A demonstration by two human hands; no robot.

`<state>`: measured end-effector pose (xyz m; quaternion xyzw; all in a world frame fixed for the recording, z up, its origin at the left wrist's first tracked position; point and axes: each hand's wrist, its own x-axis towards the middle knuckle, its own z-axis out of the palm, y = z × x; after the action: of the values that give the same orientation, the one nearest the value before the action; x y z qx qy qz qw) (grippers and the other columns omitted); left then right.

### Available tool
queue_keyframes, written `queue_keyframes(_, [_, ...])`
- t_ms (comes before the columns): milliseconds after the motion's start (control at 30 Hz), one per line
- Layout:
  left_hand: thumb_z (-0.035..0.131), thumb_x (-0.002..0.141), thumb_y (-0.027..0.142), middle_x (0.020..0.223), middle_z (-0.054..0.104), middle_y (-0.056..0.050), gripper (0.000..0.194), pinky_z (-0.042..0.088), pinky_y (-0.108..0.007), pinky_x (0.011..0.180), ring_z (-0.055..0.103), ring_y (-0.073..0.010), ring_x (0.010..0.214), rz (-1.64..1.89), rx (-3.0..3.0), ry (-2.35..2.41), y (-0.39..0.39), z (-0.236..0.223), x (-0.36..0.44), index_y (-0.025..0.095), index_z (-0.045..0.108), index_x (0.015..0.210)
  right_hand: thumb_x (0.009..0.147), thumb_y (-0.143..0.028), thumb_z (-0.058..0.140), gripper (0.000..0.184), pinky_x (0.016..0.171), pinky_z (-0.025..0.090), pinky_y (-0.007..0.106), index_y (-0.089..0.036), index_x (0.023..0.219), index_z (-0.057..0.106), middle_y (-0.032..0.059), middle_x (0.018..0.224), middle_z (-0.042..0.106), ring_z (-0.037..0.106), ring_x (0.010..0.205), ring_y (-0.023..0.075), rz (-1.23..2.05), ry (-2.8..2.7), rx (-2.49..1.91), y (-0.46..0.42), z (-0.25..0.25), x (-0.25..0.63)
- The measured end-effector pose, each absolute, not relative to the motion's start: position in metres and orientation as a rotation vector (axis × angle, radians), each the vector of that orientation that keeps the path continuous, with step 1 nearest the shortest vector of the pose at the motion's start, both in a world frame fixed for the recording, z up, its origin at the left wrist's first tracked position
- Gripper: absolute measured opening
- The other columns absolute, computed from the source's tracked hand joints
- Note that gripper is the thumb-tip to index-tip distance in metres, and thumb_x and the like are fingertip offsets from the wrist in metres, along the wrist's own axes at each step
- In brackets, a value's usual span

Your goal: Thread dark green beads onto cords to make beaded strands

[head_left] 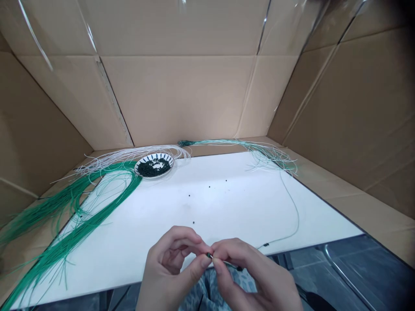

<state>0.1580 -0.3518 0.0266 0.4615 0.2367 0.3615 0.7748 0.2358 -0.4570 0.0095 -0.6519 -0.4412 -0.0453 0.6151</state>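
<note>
My left hand [177, 261] pinches a small dark green bead [208, 255] between thumb and index finger, above the table's front edge. My right hand [249, 272] meets it there, its thumb and index finger closed on a thin pale cord at the bead. Whether the cord passes through the bead is too small to tell. Another dark bit [239, 268] shows below the right fingers. A pale green cord [297, 216] curves over the table on the right, with a small dark piece [266, 245] on it near my right hand.
A white table [162, 207] stands inside cardboard walls [181, 99]. A patterned dish [171, 160] of dark beads sits at the back left, beside green cord bundles [106, 209] and white cords [129, 152]. Beaded cords [227, 141] lie along the back. Several loose beads [193, 222] dot the table.
</note>
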Motion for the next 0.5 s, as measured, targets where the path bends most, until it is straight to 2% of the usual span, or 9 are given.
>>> queue_keyframes(167, [0.104,0.054,0.035,0.061,0.077,0.002,0.032,0.054,-0.013,0.061,0.069,-0.0103,0.060,0.749,1.060,0.523,-0.3472,0.0270,0.1548,0.021,0.079,0.069,0.094,-0.004,0.062,0.021,0.080,0.057,0.012,-0.025,0.096,0.063,-0.0026,0.087,0.076,0.074,0.078,0.0106,-0.105,-1.089,-1.482,-0.4572,0.0085,0.2373])
queue_keyframes(333, [0.103,0.055,0.036,0.062,0.076,0.001,0.031,0.054,-0.015,0.060,0.070,-0.0125,0.061,0.756,1.128,0.543,-0.3437,0.0280,0.1528,0.021,0.079,0.069,0.094,-0.005,0.063,0.021,0.076,0.058,0.012,-0.025,0.099,0.066,-0.0020,0.086,0.077,0.073,0.073,0.0106,-0.045,-1.128,-1.486,-0.4584,0.0110,0.2405])
queue_keyframes(500, [0.102,0.058,0.034,0.062,0.077,0.003,0.027,0.054,-0.013,0.062,0.069,-0.0113,0.061,0.764,1.156,0.507,-0.3428,0.0272,0.1515,0.024,0.081,0.070,0.089,-0.003,0.063,0.022,0.076,0.058,0.011,-0.025,0.091,0.064,-0.0032,0.084,0.077,0.074,0.072,0.0100,-0.064,-1.115,-1.503,-0.4590,0.0137,0.2405])
